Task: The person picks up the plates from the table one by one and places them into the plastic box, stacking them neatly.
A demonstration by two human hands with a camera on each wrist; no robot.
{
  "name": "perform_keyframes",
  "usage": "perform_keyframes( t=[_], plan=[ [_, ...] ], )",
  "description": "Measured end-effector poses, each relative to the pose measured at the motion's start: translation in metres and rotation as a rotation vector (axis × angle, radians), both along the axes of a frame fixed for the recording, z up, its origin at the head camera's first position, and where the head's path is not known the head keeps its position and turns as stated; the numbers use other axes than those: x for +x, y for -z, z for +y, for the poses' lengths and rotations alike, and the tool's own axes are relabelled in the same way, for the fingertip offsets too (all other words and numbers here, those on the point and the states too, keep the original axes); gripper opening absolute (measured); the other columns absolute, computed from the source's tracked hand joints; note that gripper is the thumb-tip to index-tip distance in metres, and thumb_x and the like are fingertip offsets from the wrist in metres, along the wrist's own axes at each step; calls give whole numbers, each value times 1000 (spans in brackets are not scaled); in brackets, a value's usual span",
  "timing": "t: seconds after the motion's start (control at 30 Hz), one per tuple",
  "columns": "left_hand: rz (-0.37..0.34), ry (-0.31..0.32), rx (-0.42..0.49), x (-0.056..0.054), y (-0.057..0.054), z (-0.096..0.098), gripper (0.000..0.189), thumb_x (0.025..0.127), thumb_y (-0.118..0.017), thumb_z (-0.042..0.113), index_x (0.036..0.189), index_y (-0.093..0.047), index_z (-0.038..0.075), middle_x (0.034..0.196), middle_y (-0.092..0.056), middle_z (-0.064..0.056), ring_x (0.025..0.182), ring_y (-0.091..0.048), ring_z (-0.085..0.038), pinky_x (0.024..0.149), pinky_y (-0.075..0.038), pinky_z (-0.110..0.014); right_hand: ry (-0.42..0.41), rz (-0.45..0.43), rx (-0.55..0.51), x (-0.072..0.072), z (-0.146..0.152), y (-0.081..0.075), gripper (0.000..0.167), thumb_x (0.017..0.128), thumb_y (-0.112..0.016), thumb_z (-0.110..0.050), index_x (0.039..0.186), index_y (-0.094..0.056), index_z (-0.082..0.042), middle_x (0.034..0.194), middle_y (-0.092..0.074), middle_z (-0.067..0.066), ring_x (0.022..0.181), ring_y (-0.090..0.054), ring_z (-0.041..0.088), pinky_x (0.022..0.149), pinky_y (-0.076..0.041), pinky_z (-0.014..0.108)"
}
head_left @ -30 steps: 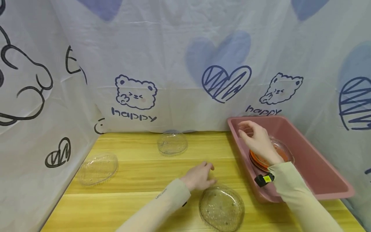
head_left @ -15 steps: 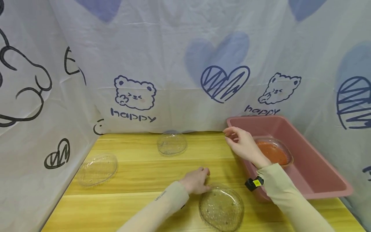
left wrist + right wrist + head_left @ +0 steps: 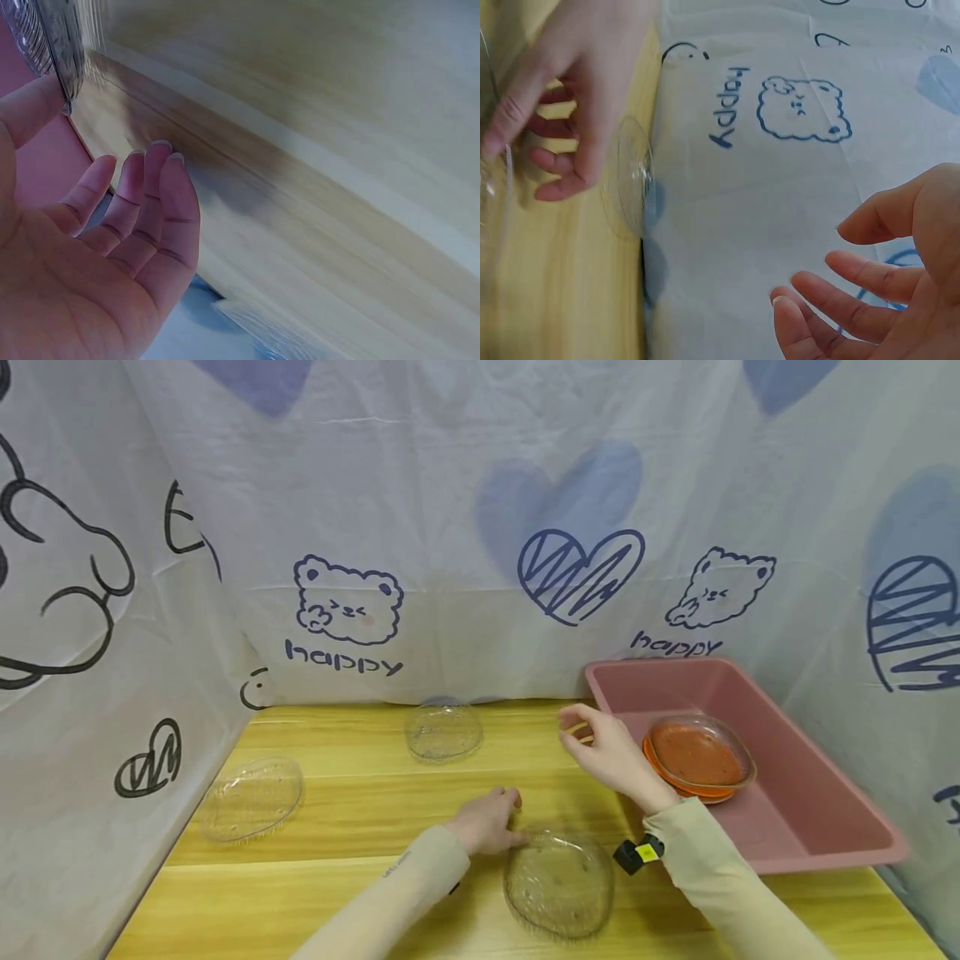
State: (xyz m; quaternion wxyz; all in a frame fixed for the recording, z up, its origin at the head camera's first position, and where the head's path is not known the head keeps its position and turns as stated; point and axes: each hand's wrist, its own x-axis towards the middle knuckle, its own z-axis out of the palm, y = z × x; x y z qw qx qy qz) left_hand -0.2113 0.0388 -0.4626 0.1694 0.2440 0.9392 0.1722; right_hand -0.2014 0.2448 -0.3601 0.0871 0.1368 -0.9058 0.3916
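At far left a clear dish (image 3: 251,799) lies on the wooden table (image 3: 352,827), its long axis slanting from lower left to upper right; farther back, near the cloth, sits a second clear dish (image 3: 444,731), wider than deep in view. The left hand (image 3: 486,821) comes next, fingers loosely bent and pointing away, thumb at the rim of the near clear dish (image 3: 558,889) and no fingers wrapped round it. That dish is at the table's front, rounded, with no clear long axis; whether its edge is raised cannot be told. The right hand (image 3: 611,756), relaxed and slightly curved, grasps nothing, just beside the pink tub (image 3: 810,793), where an orange stack of dishes (image 3: 697,756) rests.
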Motion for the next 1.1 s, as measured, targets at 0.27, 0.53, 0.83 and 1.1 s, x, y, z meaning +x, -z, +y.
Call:
perform_keyframes(
  t=[0.27,0.53,0.83,1.1],
  plan=[
    [2,-31,26,-7,-5,-31,47,92,-73,40,127,-59,12,122,-63,-10,98,-66,-26,86,-59,-42,-19,-53,-58,4,-20,16,33,97,-57,-8,129,-62,-1,113,-69,20,101,-69,37,78,-62,39],
    [-1,-113,64,-18,-2,-68,42,96,-70,34,126,-60,8,123,-65,-14,96,-67,-28,87,-59,-46,-31,-97,-203,-2,-35,42,34,94,-55,0,127,-60,6,112,-68,26,95,-68,32,78,-58,30],
    [6,-264,82,-28,4,-95,36,98,-67,33,119,-61,5,106,-69,-10,85,-64,-20,75,-57,-40,68,-345,-501,-9,-49,72,40,95,-51,1,134,-54,10,122,-62,32,97,-67,26,93,-60,45],
    [-4,-295,25,-23,5,-87,40,95,-66,46,89,-58,7,84,-62,-5,72,-56,-19,63,-51,-34,159,-446,-649,-10,-51,89,40,99,-52,-4,137,-52,8,122,-63,24,100,-65,22,98,-57,39]
  ],
)
